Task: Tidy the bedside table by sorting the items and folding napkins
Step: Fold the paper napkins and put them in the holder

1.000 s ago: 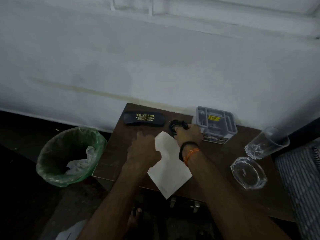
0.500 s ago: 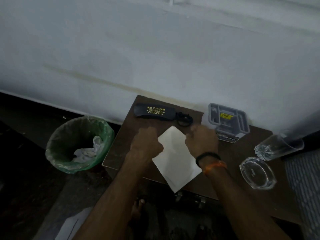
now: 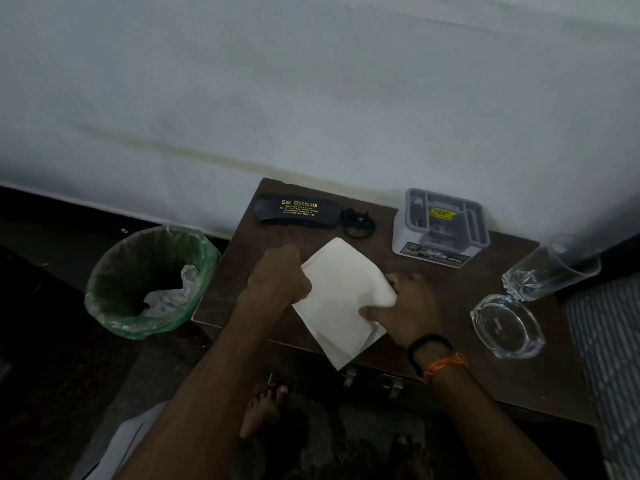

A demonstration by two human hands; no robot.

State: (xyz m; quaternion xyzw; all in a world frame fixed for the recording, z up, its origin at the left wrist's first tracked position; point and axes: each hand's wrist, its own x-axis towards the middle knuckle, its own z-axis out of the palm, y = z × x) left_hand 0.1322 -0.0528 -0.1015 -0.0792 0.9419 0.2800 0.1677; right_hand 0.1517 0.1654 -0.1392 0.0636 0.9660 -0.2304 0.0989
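Observation:
A white napkin (image 3: 341,299) lies diagonally on the dark wooden bedside table (image 3: 450,306), its lower corner hanging over the front edge. My left hand (image 3: 277,275) is closed on the napkin's left edge. My right hand (image 3: 408,306) pinches the right edge, thumb on top of the paper. Along the back of the table rest a black spectacle case (image 3: 298,211) with gold lettering and a small black coiled band (image 3: 358,221) beside it.
A grey plastic organiser box (image 3: 443,226) stands at the back. A drinking glass (image 3: 550,268) and a glass ashtray (image 3: 507,327) sit at the right. A green-lined bin (image 3: 149,282) with crumpled paper stands on the floor to the left. Striped bedding (image 3: 609,358) borders the right.
My right hand left the black band near the case, came back to the napkin and took hold of its right edge. My left hand stayed at the left edge.

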